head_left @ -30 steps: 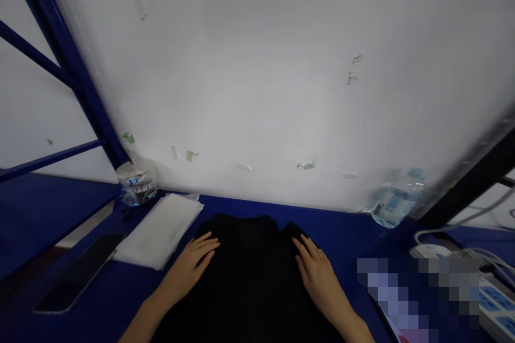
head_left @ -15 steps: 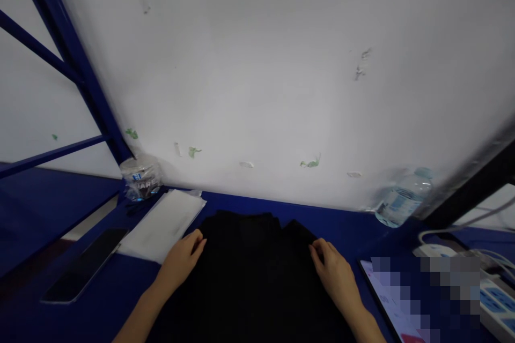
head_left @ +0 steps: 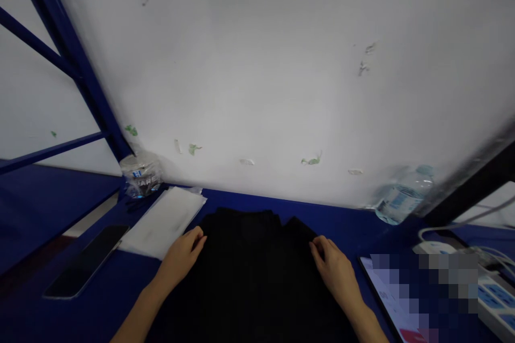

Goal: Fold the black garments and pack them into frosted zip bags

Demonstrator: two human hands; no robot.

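A black garment [head_left: 257, 273] lies spread on the blue table [head_left: 241, 199], its upper edge uneven with a notch right of the middle. My left hand [head_left: 185, 252] pinches its left edge near the top, fingers closed on the cloth. At the opposite edge, my right hand [head_left: 332, 262] has thumb and fingers closed on the fabric too. Beside my left forearm lie white sheets or flat packets [head_left: 164, 222] and a dark phone [head_left: 86, 263].
A plastic-wrapped cup [head_left: 141, 176] stands at the back left, a clear bottle [head_left: 404, 195] at the back right. On the right lie a lit tablet or phone [head_left: 382, 289] and a power strip [head_left: 497, 300] with white cables. A white wall [head_left: 257, 80] rises behind.
The view has shifted very slightly. Both hands keep their hold on the garment, and nothing else has visibly moved.
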